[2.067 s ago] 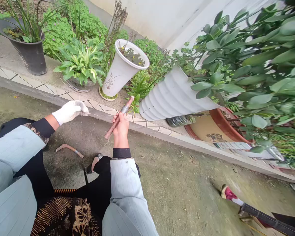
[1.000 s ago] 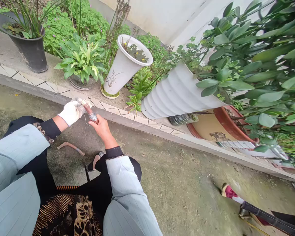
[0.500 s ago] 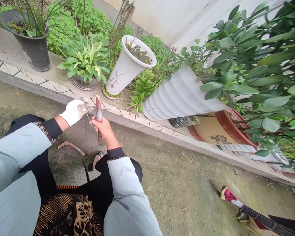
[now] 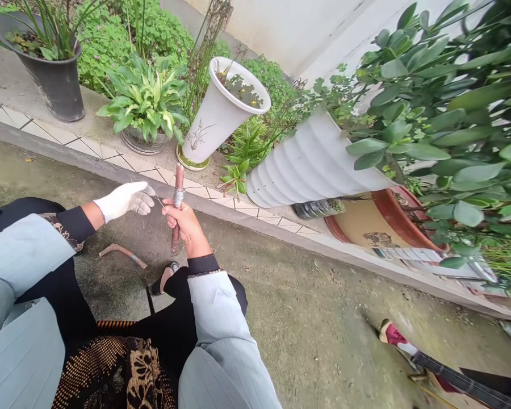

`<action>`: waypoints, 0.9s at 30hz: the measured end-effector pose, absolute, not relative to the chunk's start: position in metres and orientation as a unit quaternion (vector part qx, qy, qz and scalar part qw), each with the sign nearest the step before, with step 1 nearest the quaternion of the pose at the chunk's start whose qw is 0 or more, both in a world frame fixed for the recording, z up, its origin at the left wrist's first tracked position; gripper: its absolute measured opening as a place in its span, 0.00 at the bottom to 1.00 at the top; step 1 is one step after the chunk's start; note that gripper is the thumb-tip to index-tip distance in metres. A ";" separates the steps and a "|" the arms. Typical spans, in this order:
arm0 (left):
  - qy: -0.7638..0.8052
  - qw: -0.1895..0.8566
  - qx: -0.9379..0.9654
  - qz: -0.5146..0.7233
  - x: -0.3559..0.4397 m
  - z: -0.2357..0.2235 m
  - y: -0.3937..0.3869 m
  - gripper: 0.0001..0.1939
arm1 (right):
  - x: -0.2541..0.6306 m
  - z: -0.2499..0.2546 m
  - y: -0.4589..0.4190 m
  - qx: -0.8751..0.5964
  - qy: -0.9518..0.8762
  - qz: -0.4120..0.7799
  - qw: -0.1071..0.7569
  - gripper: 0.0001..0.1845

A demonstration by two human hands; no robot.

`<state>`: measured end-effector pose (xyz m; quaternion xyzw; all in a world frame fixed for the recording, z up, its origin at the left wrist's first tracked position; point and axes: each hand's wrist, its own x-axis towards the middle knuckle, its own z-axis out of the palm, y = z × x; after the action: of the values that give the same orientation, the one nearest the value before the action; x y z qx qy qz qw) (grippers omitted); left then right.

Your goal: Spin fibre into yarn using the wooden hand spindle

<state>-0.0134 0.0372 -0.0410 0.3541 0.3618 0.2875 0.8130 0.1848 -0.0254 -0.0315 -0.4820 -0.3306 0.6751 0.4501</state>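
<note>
My right hand [image 4: 187,224], bare, is closed around a short reddish-brown stick [image 4: 179,173], held nearly upright. Thin silvery wire [image 4: 178,197] is wound in several turns about the stick, just above my fingers. A loose length of wire runs left from there to my left hand [image 4: 125,201], which wears a white glove. Its thumb and forefinger seem pinched on that wire, while the other fingers are loosely bent. On the ground below lies a bent piece of branch [image 4: 121,250] with some wire around it near its right end.
A tiled ledge [image 4: 89,146] runs across in front of me. On it stand a black pot [image 4: 62,85], a leafy plant in a clear bowl [image 4: 145,142], a white flared pot [image 4: 217,122] and a ribbed white planter [image 4: 306,162]. Another person's red shoe [image 4: 392,333] shows at lower right.
My gloved left hand has moved left and a little down, turning over, and the loose wire now looks straighter. The stick in my right hand has shifted slightly right.
</note>
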 end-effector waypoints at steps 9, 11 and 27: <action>0.368 0.241 0.829 0.344 -0.015 -0.044 0.023 0.16 | 0.191 -0.035 -0.023 -0.446 -0.297 0.735 0.416 0.21; 0.297 0.101 0.884 0.347 -0.014 -0.049 0.029 0.16 | 0.191 -0.037 -0.025 -0.424 -0.303 0.762 0.386 0.21; 0.238 0.078 0.945 0.209 -0.021 -0.044 0.032 0.18 | 0.199 -0.037 -0.025 -0.423 -0.291 0.773 0.373 0.21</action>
<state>-0.0209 0.0322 -0.0441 0.9454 0.2378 0.2086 0.0784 0.1991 -0.0249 -0.0370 -0.4234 -0.2906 0.7729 0.3727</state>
